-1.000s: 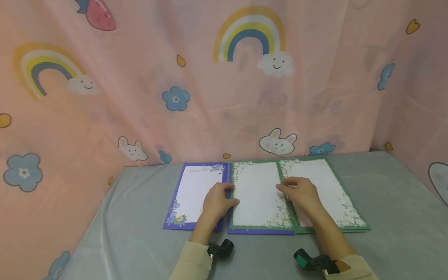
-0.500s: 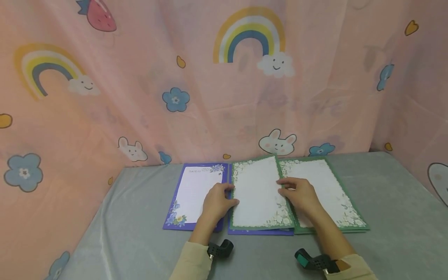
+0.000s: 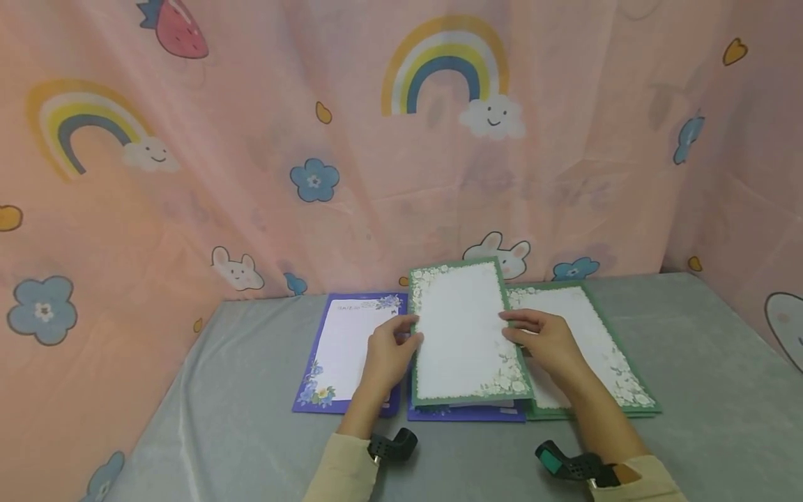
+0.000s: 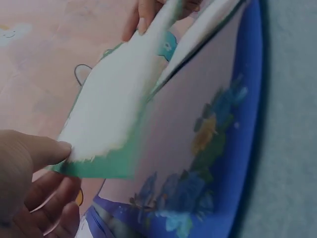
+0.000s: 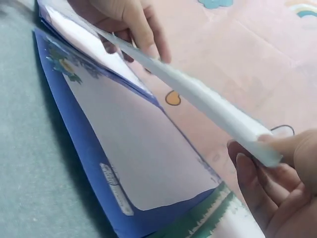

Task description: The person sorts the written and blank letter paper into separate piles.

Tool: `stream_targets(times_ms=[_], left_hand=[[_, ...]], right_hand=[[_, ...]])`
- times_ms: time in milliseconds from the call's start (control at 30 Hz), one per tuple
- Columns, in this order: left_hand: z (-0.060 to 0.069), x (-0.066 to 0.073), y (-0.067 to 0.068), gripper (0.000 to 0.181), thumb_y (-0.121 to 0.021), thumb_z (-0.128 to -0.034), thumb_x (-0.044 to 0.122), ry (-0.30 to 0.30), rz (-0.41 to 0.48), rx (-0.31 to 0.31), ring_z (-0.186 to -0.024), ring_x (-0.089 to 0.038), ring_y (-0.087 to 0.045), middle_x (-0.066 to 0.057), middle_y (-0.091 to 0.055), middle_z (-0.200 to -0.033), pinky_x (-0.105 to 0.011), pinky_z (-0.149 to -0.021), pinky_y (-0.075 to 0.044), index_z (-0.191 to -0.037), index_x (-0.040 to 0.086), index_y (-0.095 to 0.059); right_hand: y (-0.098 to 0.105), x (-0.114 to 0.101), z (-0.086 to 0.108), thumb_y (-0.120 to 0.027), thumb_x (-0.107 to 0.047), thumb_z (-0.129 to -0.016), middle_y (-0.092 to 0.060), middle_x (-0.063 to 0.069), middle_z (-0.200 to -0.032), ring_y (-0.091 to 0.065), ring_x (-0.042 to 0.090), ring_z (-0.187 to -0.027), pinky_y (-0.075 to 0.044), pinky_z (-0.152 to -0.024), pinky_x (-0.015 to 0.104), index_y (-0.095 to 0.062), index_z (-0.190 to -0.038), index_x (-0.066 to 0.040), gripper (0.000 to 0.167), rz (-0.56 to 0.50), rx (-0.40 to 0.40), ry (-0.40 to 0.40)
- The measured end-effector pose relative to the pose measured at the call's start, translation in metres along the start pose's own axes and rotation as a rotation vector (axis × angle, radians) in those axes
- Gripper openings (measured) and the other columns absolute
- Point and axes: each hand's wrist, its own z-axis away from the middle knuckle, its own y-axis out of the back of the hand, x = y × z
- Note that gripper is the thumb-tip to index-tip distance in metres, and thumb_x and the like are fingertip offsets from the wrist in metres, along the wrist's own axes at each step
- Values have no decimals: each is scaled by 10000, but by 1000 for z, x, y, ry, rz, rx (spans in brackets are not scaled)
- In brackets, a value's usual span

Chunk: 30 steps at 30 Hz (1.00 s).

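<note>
A sheet of stationery paper (image 3: 461, 335) with a green floral border is held raised over purple-bordered stationery (image 3: 465, 416). My left hand (image 3: 389, 352) pinches its left edge, thumb on top and fingers beneath, as the left wrist view shows. On the opposite edge, my right hand (image 3: 548, 345) pinches the paper between thumb and fingers. Seen from the right wrist, the sheet (image 5: 208, 109) is nearly edge-on, apart from the purple-bordered paper (image 5: 133, 134) below, which has blue flowers and a small white label.
Another purple-bordered sheet (image 3: 341, 348) lies to the left, partly behind my left forearm. Green-bordered stationery (image 3: 611, 348) lies to the right under my right forearm. A grey cloth (image 3: 226, 418) covers the table; a pink patterned curtain (image 3: 251, 174) hangs behind.
The green-bordered sheet was lying flat; its right side rose first, then the whole sheet lifted and shifted slightly away. More of the purple stationery beneath shows. Both hands rose slightly with it.
</note>
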Motion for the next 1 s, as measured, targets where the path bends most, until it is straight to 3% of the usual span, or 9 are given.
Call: stream_targets(times_ms=[200, 433, 700, 867, 1000], left_hand=[[-2, 7, 9, 268, -729, -910, 125, 18, 222, -1, -901, -148, -615, -104, -723, -1103, -224, -756, -519, -1178, 129, -740], [-1, 23, 19, 275, -731, -921, 162, 59, 344, -39, -892, -108, -625, -104, -732, -1128, -224, -758, -522, -1195, 135, -738], [4, 41, 27, 252, -729, -924, 151, 33, 366, -35, -783, -147, -592, -61, -706, -935, -268, -733, -531, -1172, 118, -752], [7, 55, 27, 260, -719, -930, 150, -36, 328, -28, -826, -120, -614, -111, -719, -985, -217, -745, -516, -1187, 115, -747], [7, 67, 20, 277, -701, -939, 126, -89, 266, -30, -880, -147, -673, -118, -733, -1073, -220, -755, -548, -1213, 120, -735]], right_hand=[[9, -5, 1, -669, -365, -976, -631, 152, -1375, -646, 61, -1045, -558, -836, 288, -576, -1431, -156, 509, -12, -33, 30], [22, -12, 8, -698, -373, -953, -706, -193, -1052, -642, -14, -979, -555, -820, 236, -578, -1432, -148, 542, -105, -42, 67], [36, -19, 17, -675, -345, -974, -695, -229, -1007, -633, -4, -988, -535, -828, 203, -577, -1437, -167, 505, -118, -39, 108], [46, -21, 21, -666, -280, -986, -717, -214, -984, -656, 7, -951, -561, -796, 212, -583, -1426, -151, 466, -103, -6, 198], [55, -24, 26, -647, -273, -998, -664, -268, -1051, -658, -43, -924, -564, -765, 196, -559, -1442, -116, 479, -32, 74, 248]])
